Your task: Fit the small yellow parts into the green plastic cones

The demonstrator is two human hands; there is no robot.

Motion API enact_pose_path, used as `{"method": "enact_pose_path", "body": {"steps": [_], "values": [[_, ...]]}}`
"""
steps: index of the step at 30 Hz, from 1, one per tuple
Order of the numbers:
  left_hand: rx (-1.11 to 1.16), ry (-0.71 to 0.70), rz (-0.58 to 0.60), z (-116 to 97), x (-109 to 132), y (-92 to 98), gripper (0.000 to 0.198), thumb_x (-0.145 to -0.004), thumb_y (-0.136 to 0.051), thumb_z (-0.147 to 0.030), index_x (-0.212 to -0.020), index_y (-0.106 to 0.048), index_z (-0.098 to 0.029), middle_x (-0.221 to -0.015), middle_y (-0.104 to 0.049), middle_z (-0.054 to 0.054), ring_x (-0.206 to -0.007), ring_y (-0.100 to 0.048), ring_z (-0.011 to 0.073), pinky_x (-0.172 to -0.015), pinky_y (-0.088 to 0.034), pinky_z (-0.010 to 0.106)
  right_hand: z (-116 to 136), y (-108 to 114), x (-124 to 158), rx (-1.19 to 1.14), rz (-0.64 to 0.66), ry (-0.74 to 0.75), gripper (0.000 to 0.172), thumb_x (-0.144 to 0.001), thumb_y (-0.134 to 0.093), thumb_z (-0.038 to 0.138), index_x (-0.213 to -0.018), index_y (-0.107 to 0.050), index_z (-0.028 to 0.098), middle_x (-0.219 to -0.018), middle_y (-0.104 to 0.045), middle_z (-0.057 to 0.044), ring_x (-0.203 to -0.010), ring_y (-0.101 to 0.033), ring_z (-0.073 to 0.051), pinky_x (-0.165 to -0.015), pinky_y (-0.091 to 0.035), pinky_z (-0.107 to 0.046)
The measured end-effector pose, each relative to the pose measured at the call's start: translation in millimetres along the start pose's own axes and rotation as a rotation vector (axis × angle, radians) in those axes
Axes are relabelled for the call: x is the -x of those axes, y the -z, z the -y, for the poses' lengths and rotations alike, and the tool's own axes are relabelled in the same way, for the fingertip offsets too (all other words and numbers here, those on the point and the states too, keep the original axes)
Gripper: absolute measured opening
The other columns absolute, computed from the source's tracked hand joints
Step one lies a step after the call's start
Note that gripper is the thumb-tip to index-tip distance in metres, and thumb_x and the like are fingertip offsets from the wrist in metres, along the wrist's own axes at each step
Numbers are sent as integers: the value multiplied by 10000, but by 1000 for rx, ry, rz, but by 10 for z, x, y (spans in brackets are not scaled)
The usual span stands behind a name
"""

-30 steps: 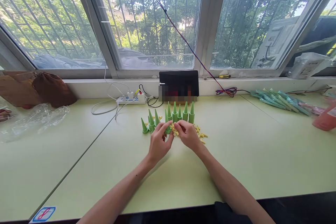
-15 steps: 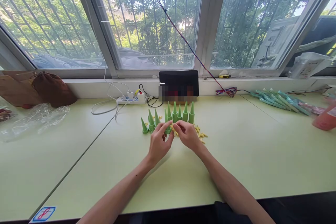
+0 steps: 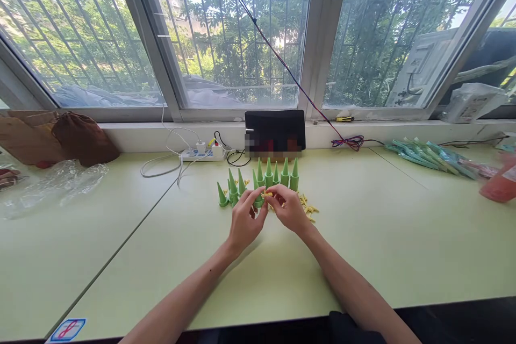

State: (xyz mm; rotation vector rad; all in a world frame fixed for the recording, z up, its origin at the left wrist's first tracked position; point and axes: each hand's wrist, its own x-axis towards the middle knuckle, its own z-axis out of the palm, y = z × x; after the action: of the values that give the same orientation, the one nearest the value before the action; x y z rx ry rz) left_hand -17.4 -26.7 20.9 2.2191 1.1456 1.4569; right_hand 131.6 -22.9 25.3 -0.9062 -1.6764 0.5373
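Note:
My left hand point(image 3: 246, 216) and my right hand point(image 3: 287, 208) meet at the fingertips over the middle of the table. Between them is a small yellow piece point(image 3: 266, 194), pinched from both sides; its exact shape is too small to make out. Right behind my hands stand several green cones point(image 3: 269, 173) on round bases, upright in a loose group. More green cones point(image 3: 233, 187) stand to the left of my left hand. Loose yellow pieces point(image 3: 308, 208) lie scattered beside my right hand, and some of the pile is hidden behind my fingers.
A dark-screened tablet point(image 3: 274, 131) leans against the sill behind the cones. To its left lies a power strip point(image 3: 203, 155) with cables. Clear plastic bags point(image 3: 76, 177) lie at left, green-blue plastic packets point(image 3: 431, 157) at right. A red container point(image 3: 497, 185) stands at the right edge.
My fingertips have shifted slightly, and the yellow piece between them now shows more plainly. The cones and the scattered yellow pieces stay where they were.

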Motion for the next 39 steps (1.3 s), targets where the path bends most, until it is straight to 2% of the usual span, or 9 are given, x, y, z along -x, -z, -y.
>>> {"method": "enact_pose_path", "body": {"steps": [11, 22, 33, 35, 39], "values": [[19, 12, 5, 15, 6, 6, 330, -880, -542, -237, -1210, -564, -236, -999, -593, 34, -574, -486, 50, -499, -451, 174, -3, -1, -11, 22, -6, 1, 169, -915, -538, 318, -911, -642, 184, -819, -632, -38, -620, -514, -126, -557, -422, -239], [28, -5, 18, 19, 8, 17, 335, -871, -547, -225, -1204, -579, -241, -1010, -603, 40, -564, -486, 47, -496, -454, 176, -36, -14, -1, 101, -4, -54, 334, -932, -483, 431, -775, -622, 170, -663, -579, -14, -573, -458, -123, -536, -362, -244], [26, -28, 45, 30, 11, 21, 340, -863, -548, -207, -1201, -573, -234, -1022, -604, 42, -567, -491, 52, -490, -451, 178, -52, -23, -2, 122, 3, -71, 487, -937, -434, 508, -584, -488, 176, -537, -412, 31, -512, -334, -99, -491, -276, -238], [25, -25, 42, 32, 12, 20, 342, -864, -549, -205, -1203, -573, -236, -1024, -603, 42, -576, -494, 52, -498, -452, 177, -46, -20, -2, 114, 10, -79, 473, -935, -435, 513, -617, -524, 174, -547, -437, 29, -515, -353, -100, -495, -288, -237], [6, -10, 16, 36, 13, 19, 346, -864, -552, -213, -1208, -574, -240, -1019, -602, 40, -561, -485, 44, -501, -456, 174, -16, -12, 2, 44, 16, -93, 349, -907, -502, 499, -827, -606, 175, -579, -500, 28, -515, -407, -108, -500, -333, -235]]}}
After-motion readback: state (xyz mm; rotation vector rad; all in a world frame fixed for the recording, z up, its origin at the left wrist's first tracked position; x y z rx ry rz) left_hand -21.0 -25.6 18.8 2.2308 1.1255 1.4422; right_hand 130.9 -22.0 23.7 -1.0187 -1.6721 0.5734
